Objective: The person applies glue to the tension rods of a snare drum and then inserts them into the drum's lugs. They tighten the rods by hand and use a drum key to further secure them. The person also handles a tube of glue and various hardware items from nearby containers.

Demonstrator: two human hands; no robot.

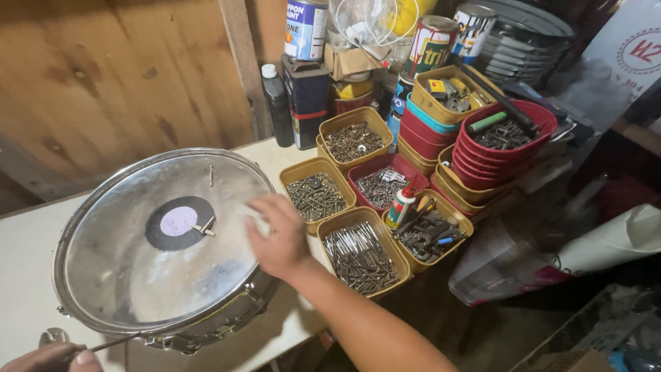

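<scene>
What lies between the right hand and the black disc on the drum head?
In the head view, only bare shiny drum head separates the right hand from the black disc, apart from a small screw resting at the disc's near edge.

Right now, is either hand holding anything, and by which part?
The left hand pinches a thin metal rod at its near end, beside the drum. The right hand hovers blurred over the drum's rim; whether it holds anything cannot be told.

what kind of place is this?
Most likely a home workshop or repair shed: tubs of screws and nails crowd the table, paint cans stand against a plank wall, and a snare drum lies under the right hand.
</scene>
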